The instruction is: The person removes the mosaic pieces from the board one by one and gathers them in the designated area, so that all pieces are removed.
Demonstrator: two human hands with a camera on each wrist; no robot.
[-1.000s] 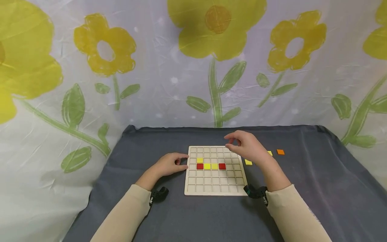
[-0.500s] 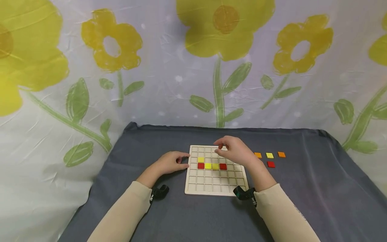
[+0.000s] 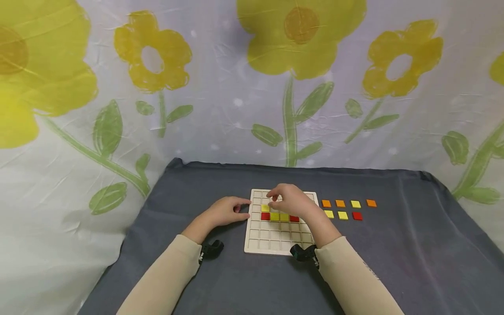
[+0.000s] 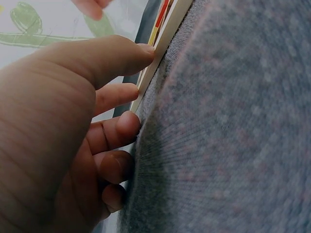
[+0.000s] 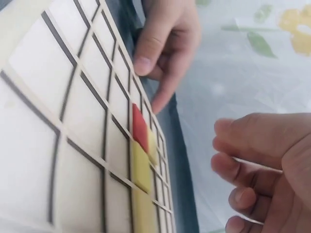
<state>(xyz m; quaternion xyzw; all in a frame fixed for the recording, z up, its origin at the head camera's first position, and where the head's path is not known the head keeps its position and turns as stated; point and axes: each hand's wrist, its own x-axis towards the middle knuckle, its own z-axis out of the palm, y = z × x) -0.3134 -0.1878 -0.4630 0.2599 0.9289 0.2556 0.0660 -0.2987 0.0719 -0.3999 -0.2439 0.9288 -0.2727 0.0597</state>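
A pale wooden grid board (image 3: pixel 260 245) lies on the dark cloth. Near its upper left sits a yellow tile (image 3: pixel 265 208), directly above a red tile (image 3: pixel 265 216). Two more yellow tiles (image 3: pixel 274 217) and another red tile (image 3: pixel 294 218) continue that lower row. My left hand (image 3: pixel 225 211) touches the board's left edge with thumb and fingertips, its fingers relaxed. Above the upper part of the grid hovers my right hand (image 3: pixel 293 202), fingers loosely bent. In the right wrist view, nothing shows between the right hand's fingertips (image 5: pixel 224 127).
Right of the board lie several loose tiles in two rows: orange tiles (image 3: pixel 340 203), yellow tiles (image 3: pixel 343 215) and one red tile (image 3: pixel 357 216). A flower-printed curtain (image 3: pixel 220 109) stands behind the dark cloth (image 3: pixel 393 245).
My right hand has moved left and nearer, from the board's far right corner to over its upper middle. Loose tiles once hidden behind the right forearm now show. The left hand stays at the edge.
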